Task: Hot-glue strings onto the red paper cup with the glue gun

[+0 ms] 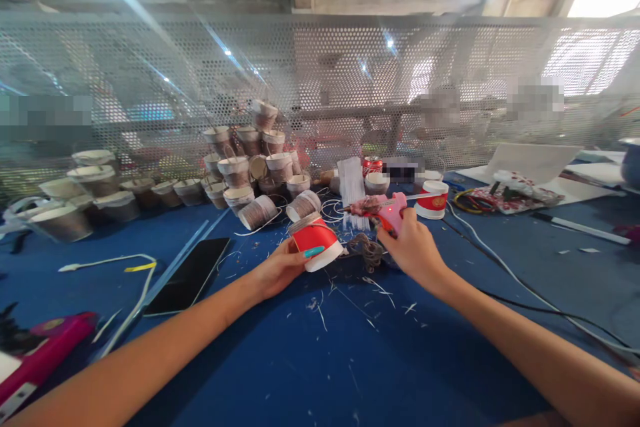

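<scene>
My left hand [283, 267] is closed around a red paper cup [316, 240] with a white rim, held tilted above the table. Some grey-brown cord is wound at the cup's narrow end. In my right hand [415, 250] is a pink glue gun [393, 209], its nozzle pointing left, a little above and to the right of the cup. A clear glue stick [417, 196] sticks out of the gun's back. Below the nozzle lies a tangle of brown cord [369, 252]. Another red cup [432, 200] with a white rim stands behind my right hand.
Several cord-wrapped cups [235, 172] are stacked at the back, with more at the left [95, 180]. A black phone [193, 275] lies left of my forearm. Cables [493, 250] cross the right side. Clear glue sticks [353, 188] and a red can [372, 165] stand behind.
</scene>
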`<state>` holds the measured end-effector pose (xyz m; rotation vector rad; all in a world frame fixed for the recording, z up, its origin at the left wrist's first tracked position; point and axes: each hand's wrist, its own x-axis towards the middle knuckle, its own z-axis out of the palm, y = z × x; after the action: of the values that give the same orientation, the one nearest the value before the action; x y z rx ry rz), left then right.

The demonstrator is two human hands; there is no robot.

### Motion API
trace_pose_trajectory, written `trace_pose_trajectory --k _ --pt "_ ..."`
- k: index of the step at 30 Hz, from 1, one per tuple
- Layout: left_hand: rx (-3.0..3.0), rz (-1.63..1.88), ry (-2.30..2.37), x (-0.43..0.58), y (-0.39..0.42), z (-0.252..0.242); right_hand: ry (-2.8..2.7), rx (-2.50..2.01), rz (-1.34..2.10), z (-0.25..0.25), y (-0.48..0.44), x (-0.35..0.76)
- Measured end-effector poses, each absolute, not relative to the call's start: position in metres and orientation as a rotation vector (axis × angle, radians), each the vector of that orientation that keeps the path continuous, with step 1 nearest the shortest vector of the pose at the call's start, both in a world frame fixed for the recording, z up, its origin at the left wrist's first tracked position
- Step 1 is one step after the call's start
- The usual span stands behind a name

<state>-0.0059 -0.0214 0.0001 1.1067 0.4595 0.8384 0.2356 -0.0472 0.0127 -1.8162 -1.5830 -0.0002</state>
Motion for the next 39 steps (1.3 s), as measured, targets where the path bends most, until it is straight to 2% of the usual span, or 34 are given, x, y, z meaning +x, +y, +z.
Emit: trace_pose_trajectory --k 7,9,11,13,17,20,28,39 --pt "1.076 0.844 0.516 -0.008 -0.02 -0.002 -1.518 -2.227 -0.198 0.011 -0.027 0.272" --pt "1.081 0.845 0.509 -0.009 -0.019 -0.006 -1.433 -2.172 -0.266 0.011 -0.027 0.271" --pt "1.096 0.839 0.505 -0.009 -0.018 -0.008 -1.473 -1.901 -0.273 0.014 -0.032 0.263" --pt "1.118 0.834 0.523 -0.008 -0.018 -0.007 -1.585 -1.484 -0.103 0.02 -0.044 0.25" --pt "1.189 0.831 0.568 -0.003 -0.023 -0.003 -1.712 -0.732 0.764 0.024 -0.077 0.22" --pt "1.239 0.824 0.536 -0.002 -0.025 -0.001 -1.772 -0.508 1.07 0.02 -0.095 0.205" --pt "1.365 0.734 0.497 -0.003 -0.023 0.0 -1.824 -0.552 1.277 0.015 -0.092 0.202" --pt "1.305 0.758 0.496 -0.006 -0.023 0.001 -1.513 -0.545 1.275 0.015 -0.08 0.205"
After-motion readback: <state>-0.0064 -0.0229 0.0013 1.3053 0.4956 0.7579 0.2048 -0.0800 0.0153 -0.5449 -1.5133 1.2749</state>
